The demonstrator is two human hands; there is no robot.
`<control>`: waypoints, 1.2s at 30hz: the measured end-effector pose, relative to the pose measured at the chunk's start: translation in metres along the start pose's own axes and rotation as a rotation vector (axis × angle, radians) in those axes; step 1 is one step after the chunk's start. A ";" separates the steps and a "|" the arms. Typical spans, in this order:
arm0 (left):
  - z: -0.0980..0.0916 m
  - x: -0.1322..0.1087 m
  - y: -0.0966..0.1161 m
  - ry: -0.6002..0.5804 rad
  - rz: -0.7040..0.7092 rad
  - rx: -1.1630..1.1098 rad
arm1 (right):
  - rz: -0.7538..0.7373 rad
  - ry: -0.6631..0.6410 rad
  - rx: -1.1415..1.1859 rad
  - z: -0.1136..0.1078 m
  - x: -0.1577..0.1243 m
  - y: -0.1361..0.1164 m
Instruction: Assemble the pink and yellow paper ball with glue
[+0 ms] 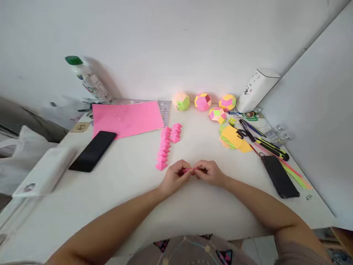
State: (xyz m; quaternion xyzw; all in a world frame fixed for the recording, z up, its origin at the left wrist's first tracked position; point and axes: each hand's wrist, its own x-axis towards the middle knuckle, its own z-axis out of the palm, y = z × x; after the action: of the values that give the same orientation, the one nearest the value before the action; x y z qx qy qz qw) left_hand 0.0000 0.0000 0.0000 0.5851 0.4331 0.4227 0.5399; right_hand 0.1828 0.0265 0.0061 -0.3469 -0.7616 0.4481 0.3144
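Note:
Between the fingertips of both hands is a small pink paper piece (188, 170), mostly covered by the fingers. My left hand (176, 176) pinches its left end, and my right hand (209, 172) pinches its right end. Just beyond my left hand, folded pink paper pieces (164, 144) lie overlapped in a long row. A shorter row of the same pink pieces (175, 133) sits to its right. Along the wall stand multicoloured paper balls (202, 101), with a partly open paper shape (217, 115) in front of them.
Pink sheet (127, 118), black phone (93, 151), white box (44, 172) and green-capped bottle (89, 80) are at left. On the right lie yellow and green paper pieces (233, 137), scissors (242, 133), a cutter (271, 148), a black pouch (279, 176) and a white cylinder (256, 90).

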 end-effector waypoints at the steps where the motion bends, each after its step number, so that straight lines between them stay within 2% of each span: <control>1: 0.001 0.000 0.000 0.001 0.004 0.011 | -0.002 0.002 -0.006 0.000 -0.001 0.001; 11: 0.001 -0.003 -0.001 0.024 0.060 0.117 | 0.034 -0.014 0.000 0.002 -0.003 0.003; 22: 0.001 -0.004 -0.001 -0.009 -0.040 0.007 | 0.094 -0.006 0.072 0.001 -0.003 0.003; 30: 0.000 -0.003 0.000 -0.039 -0.081 0.003 | 0.061 -0.002 0.117 -0.001 -0.002 0.002; 36: -0.002 -0.004 0.007 -0.030 -0.150 -0.002 | 0.219 0.012 0.241 -0.003 -0.003 -0.004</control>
State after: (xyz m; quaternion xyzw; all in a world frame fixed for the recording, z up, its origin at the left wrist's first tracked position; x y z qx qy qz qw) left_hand -0.0022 -0.0037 0.0071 0.5567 0.4670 0.3729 0.5770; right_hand 0.1859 0.0242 0.0107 -0.3903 -0.6580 0.5657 0.3078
